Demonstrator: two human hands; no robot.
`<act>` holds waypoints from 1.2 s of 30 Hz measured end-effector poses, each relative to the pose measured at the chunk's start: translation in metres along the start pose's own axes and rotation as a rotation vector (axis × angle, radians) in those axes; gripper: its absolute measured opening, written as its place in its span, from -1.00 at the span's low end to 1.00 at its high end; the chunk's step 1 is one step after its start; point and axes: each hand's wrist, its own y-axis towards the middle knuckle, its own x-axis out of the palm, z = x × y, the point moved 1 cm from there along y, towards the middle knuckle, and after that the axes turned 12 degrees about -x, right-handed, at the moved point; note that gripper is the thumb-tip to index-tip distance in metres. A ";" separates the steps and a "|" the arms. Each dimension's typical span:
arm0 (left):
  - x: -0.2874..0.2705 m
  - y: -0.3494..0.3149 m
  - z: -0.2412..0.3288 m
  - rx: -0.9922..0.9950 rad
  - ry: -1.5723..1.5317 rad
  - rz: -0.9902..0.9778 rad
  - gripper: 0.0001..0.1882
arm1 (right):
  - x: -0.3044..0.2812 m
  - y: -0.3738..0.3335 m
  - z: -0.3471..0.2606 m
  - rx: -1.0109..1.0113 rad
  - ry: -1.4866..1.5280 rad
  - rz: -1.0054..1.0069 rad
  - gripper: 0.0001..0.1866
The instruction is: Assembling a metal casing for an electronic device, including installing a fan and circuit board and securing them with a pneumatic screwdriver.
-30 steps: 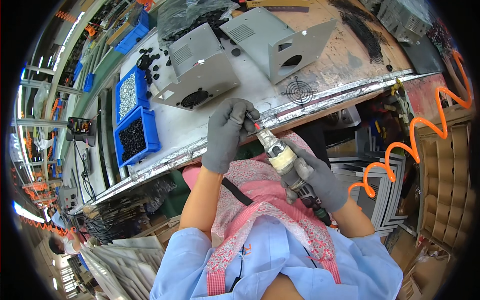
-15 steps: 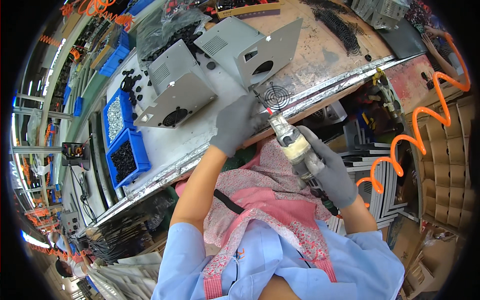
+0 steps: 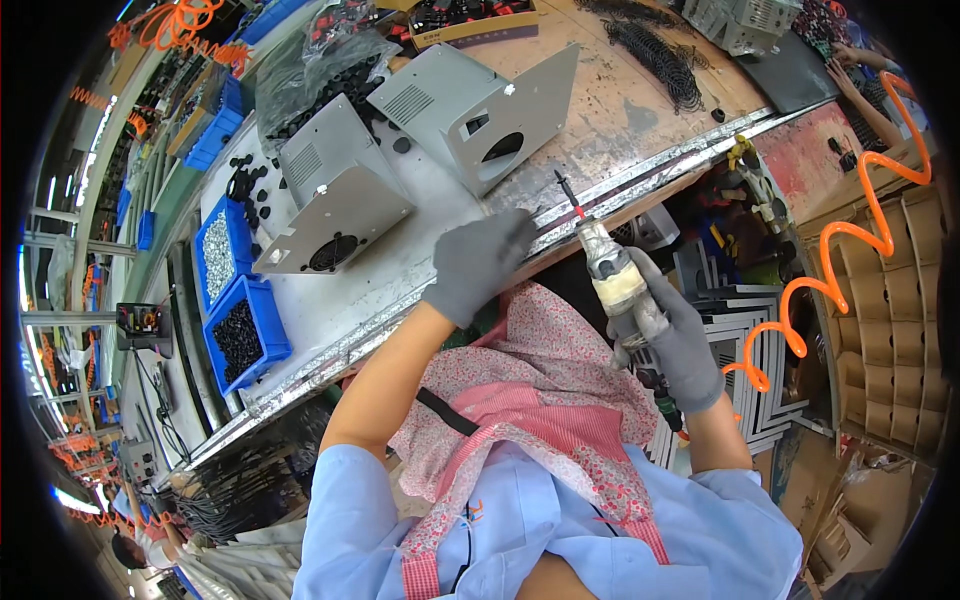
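Observation:
My left hand (image 3: 480,260), in a grey glove, is at the bench's front edge with its fingers bent together. A small dark bit shows at its fingertips, too little to name. My right hand (image 3: 683,340), also gloved, grips a pneumatic screwdriver (image 3: 618,285) with a worn pale body. Its long dark bit with a red collar points up over the bench edge. Beyond my left hand stands a grey metal housing (image 3: 480,115) with an open round hole. To its left is a second grey housing (image 3: 345,190), its round opening covered by a black fan grille (image 3: 335,253).
Blue bins of silvery parts (image 3: 217,255) and black parts (image 3: 238,340) line the bench's left side. Black caps (image 3: 350,95) lie behind the housings. Wire fan guards (image 3: 660,65) are piled at the back. An orange coiled hose (image 3: 830,270) hangs right; another person's hand (image 3: 845,75) shows far right.
The round wire fan guard beside my left fingers is no longer visible. The screwdriver has moved right, and its bit is apart from my left hand. The whole view has shifted slightly.

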 end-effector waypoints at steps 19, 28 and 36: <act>-0.029 -0.017 -0.006 -0.026 -0.448 0.075 -0.67 | 0.019 0.012 0.004 0.047 0.024 -0.104 -0.37; -0.030 0.012 0.013 -0.020 -0.161 0.103 -0.69 | 0.012 0.045 0.014 -0.035 0.057 -0.020 -0.38; -0.005 0.013 -0.017 -0.044 -0.474 0.167 -0.64 | 0.007 0.068 0.016 -0.018 0.066 -0.032 -0.39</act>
